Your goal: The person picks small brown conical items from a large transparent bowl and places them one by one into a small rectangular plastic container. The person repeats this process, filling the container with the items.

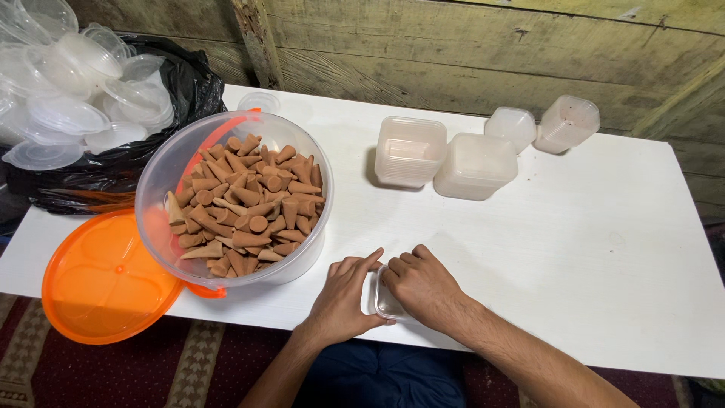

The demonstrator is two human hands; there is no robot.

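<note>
Both of my hands rest on a small clear plastic container (387,304) near the front edge of the white table (574,242). My left hand (343,297) lies on its left side with the fingers stretched over it. My right hand (421,285) presses down on its top and right side. The container is mostly hidden under my hands. Just to the left stands a large clear tub (170,177) filled with brown cone-shaped pieces (249,204).
An orange lid (102,279) lies under the tub's left side. Stacks of clear square containers (410,150) and others (476,165) stand at the back, two more (566,122) tipped over. A black bag with clear lids (68,113) sits at the far left. Wooden wall behind.
</note>
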